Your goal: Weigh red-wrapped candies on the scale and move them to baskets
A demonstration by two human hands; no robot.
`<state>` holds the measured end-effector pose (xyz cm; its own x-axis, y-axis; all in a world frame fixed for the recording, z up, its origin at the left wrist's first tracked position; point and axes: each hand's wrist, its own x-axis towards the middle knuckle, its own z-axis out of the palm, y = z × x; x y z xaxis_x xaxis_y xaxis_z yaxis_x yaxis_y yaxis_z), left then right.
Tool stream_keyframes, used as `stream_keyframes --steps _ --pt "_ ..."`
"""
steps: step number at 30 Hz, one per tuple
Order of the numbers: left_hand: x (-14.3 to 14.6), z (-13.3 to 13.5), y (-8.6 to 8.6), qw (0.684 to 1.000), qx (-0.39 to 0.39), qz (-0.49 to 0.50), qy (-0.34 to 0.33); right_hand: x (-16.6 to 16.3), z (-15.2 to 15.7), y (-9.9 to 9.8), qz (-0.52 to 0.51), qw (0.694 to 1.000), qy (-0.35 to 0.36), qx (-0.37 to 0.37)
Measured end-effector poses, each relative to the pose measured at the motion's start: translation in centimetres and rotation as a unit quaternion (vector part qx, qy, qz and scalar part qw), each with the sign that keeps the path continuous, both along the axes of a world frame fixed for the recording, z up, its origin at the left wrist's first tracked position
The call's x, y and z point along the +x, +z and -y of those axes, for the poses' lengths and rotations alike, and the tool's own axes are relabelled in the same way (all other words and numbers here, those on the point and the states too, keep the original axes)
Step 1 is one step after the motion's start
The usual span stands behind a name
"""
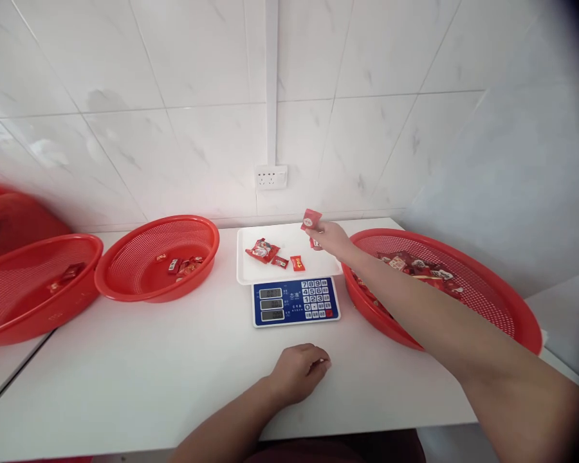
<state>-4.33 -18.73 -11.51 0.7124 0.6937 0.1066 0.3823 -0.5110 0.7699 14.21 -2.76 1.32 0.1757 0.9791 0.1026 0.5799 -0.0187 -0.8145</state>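
From my distant seat I see the right hand (332, 240) behind the blue-and-white plastic electronic scale (296, 314), above its white rectangular tray (321, 265). Its fingers are pinched nearly together on a small red square packet (311, 219), which sits at the fingertips, to the left and a little beyond the hand. The packet looks almost square, slightly tilted, so I cannot tell a long axis. A second red packet (314, 244) shows just under these fingers — held or only lying there, I cannot tell.

The left hand (300, 372) rests in front of the scale, well apart from the packet; the right is clearly nearer. Its fingers are curled inward, and whether they are fully closed or hide something, I cannot tell.

On the scale I read the characters 志准 and the keys 0 to 9; its displays are too faint for me. The held packet has a pale round label — its writing is too small.
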Motion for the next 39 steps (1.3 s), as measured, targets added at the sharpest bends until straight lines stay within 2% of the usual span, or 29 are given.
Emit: stream_keyframes --steps 5,9,16,22,26,29,34,39 --pt "0.1 0.1 0.1 1.000 -0.003 -0.013 -0.014 -0.8 0.2 0.0 0.146 0.989 0.013 -0.005" --pt "0.0 0.0 0.2 1.000 -0.005 -0.013 -0.011 -1.1 0.2 -0.4 0.177 0.983 0.044 -0.021" --pt "0.0 -0.2 0.2 1.000 -0.008 -0.015 -0.010 -1.3 -0.1 0.1 0.080 0.989 0.127 -0.015" --pt "-0.1 -0.1 0.0 1.000 -0.008 -0.005 -0.008 -2.8 -0.8 -0.2 -0.045 0.982 0.169 0.073" --pt "-0.1 -0.3 0.0 1.000 -0.002 0.001 -0.002 -3.8 -0.2 0.4 -0.025 0.977 0.199 0.073" --pt "-0.1 -0.3 0.1 1.000 0.003 0.002 -0.004 -3.7 1.7 1.4 0.010 0.977 0.205 0.054" --pt "-0.2 0.2 0.5 1.000 0.004 -0.018 -0.018 -0.4 6.6 2.8 0.122 0.977 0.170 0.049" --pt "-0.2 0.9 0.8 0.997 0.024 -0.044 -0.050 6.2 10.1 2.5 0.175 0.983 0.046 -0.026"
